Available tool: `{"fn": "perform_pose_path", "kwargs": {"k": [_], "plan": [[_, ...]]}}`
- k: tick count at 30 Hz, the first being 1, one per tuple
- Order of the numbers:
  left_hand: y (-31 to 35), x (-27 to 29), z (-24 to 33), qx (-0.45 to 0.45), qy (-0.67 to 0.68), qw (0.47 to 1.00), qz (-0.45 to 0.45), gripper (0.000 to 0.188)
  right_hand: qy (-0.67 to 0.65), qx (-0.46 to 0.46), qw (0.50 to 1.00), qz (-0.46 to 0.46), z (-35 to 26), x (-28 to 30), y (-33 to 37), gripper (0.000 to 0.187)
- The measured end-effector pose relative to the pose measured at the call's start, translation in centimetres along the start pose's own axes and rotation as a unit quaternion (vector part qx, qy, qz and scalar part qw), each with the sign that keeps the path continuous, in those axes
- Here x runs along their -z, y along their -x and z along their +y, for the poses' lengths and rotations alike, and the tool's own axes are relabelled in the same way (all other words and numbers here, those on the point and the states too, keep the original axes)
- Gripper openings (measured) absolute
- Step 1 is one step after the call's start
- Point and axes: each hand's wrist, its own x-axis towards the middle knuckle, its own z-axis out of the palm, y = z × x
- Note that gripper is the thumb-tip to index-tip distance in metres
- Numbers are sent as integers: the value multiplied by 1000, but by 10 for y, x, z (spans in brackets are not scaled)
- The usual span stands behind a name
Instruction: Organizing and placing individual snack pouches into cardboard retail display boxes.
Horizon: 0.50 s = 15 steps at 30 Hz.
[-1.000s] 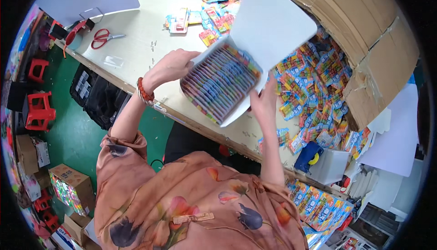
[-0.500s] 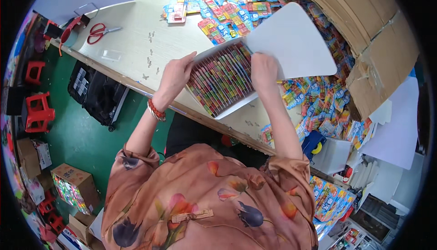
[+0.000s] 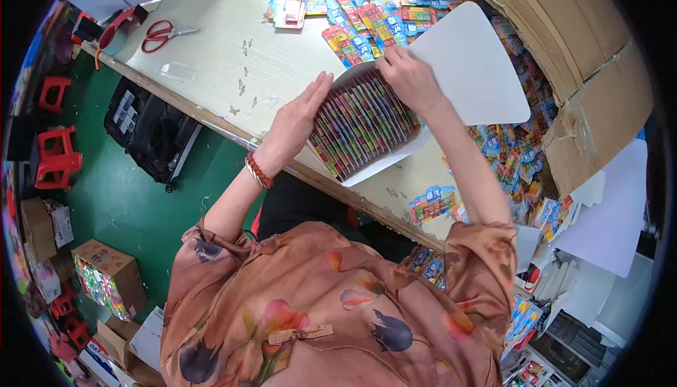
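A white cardboard box (image 3: pixel 384 162) stands on the table with its lid (image 3: pixel 471 70) folded open to the right. Tight rows of colourful flat packs (image 3: pixel 361 120) fill it, standing on edge. My left hand (image 3: pixel 295 120) lies along the box's left side, fingers stretched out and close together; its thumb is mostly hidden. At the far rim, beside the lid's hinge, my right hand (image 3: pixel 407 79) has its fingers bent and closed on the box edge. Its fingertips are partly hidden.
Loose blister packs (image 3: pixel 384 24) pile up behind and right of the box, against a large brown carton (image 3: pixel 599 133). Red-handled scissors (image 3: pixel 159 35) and a tape dispenser (image 3: pixel 116 34) lie at the far left. Stray packs (image 3: pixel 434 204) sit near the table's front edge.
My right hand has moved from the box's right side to its far rim. The fingers of my left hand now lie straighter along the left side. The whole view has shifted slightly.
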Motion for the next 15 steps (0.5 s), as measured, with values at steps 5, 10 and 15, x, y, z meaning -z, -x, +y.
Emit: {"fn": "perform_pose_path", "kwargs": {"k": [5, 10, 15], "plan": [[4, 11, 0, -69, -91, 992, -50, 64, 41, 86, 995, -34, -1, -7, 14, 3], [1, 22, -11, -104, -104, 973, -178, 71, 54, 63, 990, -116, -2, -9, 13, 3], [2, 19, -12, -125, -135, 970, -159, 71, -311, 4, 939, -148, 10, 12, -41, 25]]}}
